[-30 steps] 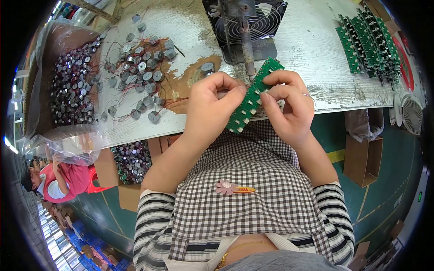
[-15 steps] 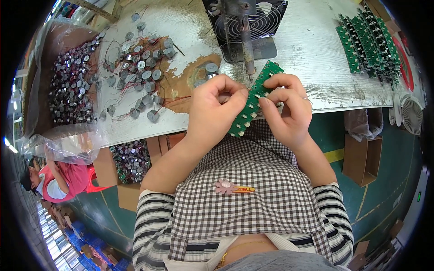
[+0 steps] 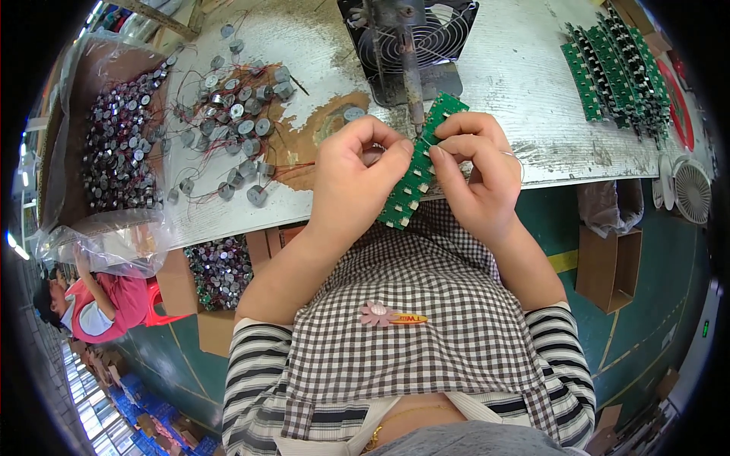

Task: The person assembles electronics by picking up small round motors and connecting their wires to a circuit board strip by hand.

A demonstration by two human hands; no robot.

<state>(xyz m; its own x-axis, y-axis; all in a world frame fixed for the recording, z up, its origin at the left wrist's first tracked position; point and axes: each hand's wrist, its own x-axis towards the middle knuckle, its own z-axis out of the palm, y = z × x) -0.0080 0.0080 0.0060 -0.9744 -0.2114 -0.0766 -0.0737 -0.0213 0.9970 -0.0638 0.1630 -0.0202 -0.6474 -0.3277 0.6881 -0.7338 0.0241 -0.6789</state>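
Note:
A long green circuit board strip [image 3: 405,196] with small pale connectors slants between my hands at the table's front edge. My right hand [image 3: 480,171] grips its right side, thumb and fingers pinched on it. My left hand [image 3: 351,178] is closed at its left edge, thumb and forefinger pressed together; what they pinch is too small to make out. A greyish thing shows partly inside the curl of that hand. Just above the strip, close to my fingertips, points the tip of an upright soldering iron [image 3: 411,80]. One small round motor [image 3: 353,114] lies beyond my left hand.
Loose motors with thin red wires [image 3: 243,125] spread over the table's left, beside a plastic-lined box [image 3: 65,144] full of them. A fan [image 3: 437,38] stands behind the iron. More green strips [image 3: 620,76] are stacked at right. A co-worker [image 3: 106,300] sits at lower left.
The strip and both my hands have shifted slightly left and away from me, bringing the strip a little closer beneath the iron's tip. Both hands keep their pinched shape.

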